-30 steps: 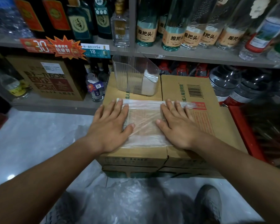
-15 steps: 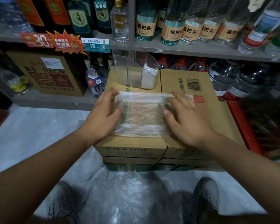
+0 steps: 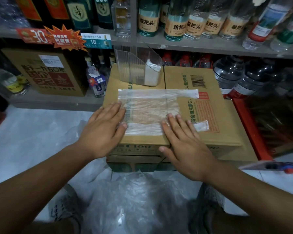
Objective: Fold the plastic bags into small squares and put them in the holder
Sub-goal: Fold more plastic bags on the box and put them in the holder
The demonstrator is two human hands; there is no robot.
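Note:
A clear plastic bag (image 3: 149,110) lies flattened on top of a cardboard box (image 3: 208,132), with handle strips sticking out to the right at its far and near edges. My left hand (image 3: 103,129) presses flat on the bag's left edge, fingers straight. My right hand (image 3: 184,141) presses flat on the bag's near right corner. At the back of the box stands a clear plastic holder (image 3: 134,68) with white folded bags (image 3: 151,73) standing in its right end.
A heap of loose clear bags (image 3: 134,205) lies on the floor between my shoes. Shelves with bottles (image 3: 178,19) rise behind the box. A brown carton (image 3: 46,71) sits on the low shelf at left; a red crate (image 3: 250,129) stands at right.
The bag has been folded or spread wider toward me. Both hands slid from its sides to its near edge and now lie flat.

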